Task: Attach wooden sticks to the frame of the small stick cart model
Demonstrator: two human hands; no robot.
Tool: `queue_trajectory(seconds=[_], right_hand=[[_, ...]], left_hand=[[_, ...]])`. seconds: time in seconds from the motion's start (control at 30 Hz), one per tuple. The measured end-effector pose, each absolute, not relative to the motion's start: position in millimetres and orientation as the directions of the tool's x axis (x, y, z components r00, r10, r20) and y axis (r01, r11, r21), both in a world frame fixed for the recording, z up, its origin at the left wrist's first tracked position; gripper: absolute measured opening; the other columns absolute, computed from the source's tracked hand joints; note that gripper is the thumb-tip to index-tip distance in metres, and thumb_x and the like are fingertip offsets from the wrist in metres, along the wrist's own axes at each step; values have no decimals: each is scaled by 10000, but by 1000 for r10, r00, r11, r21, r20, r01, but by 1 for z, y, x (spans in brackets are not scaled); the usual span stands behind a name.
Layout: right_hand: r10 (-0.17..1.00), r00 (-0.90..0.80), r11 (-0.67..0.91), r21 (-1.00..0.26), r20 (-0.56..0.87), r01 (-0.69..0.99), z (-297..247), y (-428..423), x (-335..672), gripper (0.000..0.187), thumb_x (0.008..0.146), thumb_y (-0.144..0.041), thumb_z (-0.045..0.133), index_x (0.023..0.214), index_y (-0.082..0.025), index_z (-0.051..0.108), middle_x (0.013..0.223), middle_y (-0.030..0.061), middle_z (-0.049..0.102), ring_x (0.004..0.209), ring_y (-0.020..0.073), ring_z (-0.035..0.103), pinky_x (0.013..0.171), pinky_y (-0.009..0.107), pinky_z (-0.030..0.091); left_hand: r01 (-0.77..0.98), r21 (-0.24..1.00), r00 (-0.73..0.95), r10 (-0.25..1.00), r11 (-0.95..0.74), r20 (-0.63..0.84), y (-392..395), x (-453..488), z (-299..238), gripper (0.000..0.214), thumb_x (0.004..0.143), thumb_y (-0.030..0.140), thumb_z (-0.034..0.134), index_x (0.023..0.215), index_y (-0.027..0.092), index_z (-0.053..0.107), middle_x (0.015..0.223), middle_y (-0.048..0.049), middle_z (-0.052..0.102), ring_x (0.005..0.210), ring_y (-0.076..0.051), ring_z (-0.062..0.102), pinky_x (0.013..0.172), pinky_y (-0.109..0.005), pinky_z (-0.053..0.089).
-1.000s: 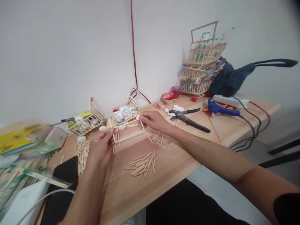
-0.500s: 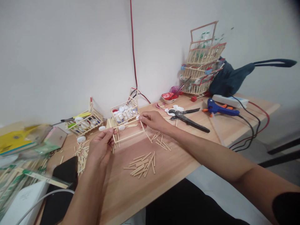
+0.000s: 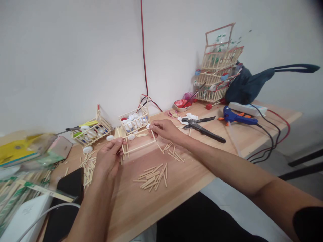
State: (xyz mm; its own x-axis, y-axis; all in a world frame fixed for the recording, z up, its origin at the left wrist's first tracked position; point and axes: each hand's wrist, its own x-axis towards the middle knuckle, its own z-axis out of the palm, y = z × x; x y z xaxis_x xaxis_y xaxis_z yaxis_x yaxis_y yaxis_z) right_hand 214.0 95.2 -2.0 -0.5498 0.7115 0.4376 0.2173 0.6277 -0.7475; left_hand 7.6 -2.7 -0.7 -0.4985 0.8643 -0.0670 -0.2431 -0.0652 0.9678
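Note:
A rectangular wooden stick frame [image 3: 140, 147] is held just over the table between my two hands. My left hand [image 3: 111, 153] pinches its left end between thumb and fingers. The far right corner is gripped by my right hand [image 3: 164, 130], its fingers closed. Beyond the frame stands a small stick basket [image 3: 134, 120] full of bottle caps, with a white cap [image 3: 131, 137] near it. A pile of short cut sticks [image 3: 152, 176] lies on the near side, and a smaller group of sticks [image 3: 174, 153] is below my right hand.
Black cutters [image 3: 199, 126] and a blue glue gun [image 3: 238, 116] lie on the right. Stacked stick baskets [image 3: 217, 74] stand behind, beside a bowl of red paint [image 3: 182, 105]. Another cap-filled basket [image 3: 92, 131], a black phone [image 3: 69, 183] and bagged sticks [image 3: 27, 188] are at left.

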Motion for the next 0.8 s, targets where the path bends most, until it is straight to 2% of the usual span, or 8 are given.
queue_trajectory(seconds=[0.6, 0.8], right_hand=[[695, -589, 605, -777, 412, 171, -3, 95, 214, 308, 926, -284, 472, 679, -152, 598, 631, 0, 650, 588, 102, 572, 616, 204, 400], [710, -602, 542, -829, 365, 136, -8, 101, 213, 443, 959, -451, 407, 777, -132, 654, 680, 33, 682, 618, 114, 592, 619, 213, 430]], left_hand=[[-214, 973, -518, 855, -84, -41, -2, 6, -3, 376, 359, 322, 873, 612, 108, 694, 594, -27, 626, 491, -48, 417, 449, -175, 307], [-219, 974, -495, 867, -67, -51, -2, 7, -2, 355, 403, 309, 871, 640, 113, 695, 631, -32, 638, 508, -55, 436, 466, -183, 322]])
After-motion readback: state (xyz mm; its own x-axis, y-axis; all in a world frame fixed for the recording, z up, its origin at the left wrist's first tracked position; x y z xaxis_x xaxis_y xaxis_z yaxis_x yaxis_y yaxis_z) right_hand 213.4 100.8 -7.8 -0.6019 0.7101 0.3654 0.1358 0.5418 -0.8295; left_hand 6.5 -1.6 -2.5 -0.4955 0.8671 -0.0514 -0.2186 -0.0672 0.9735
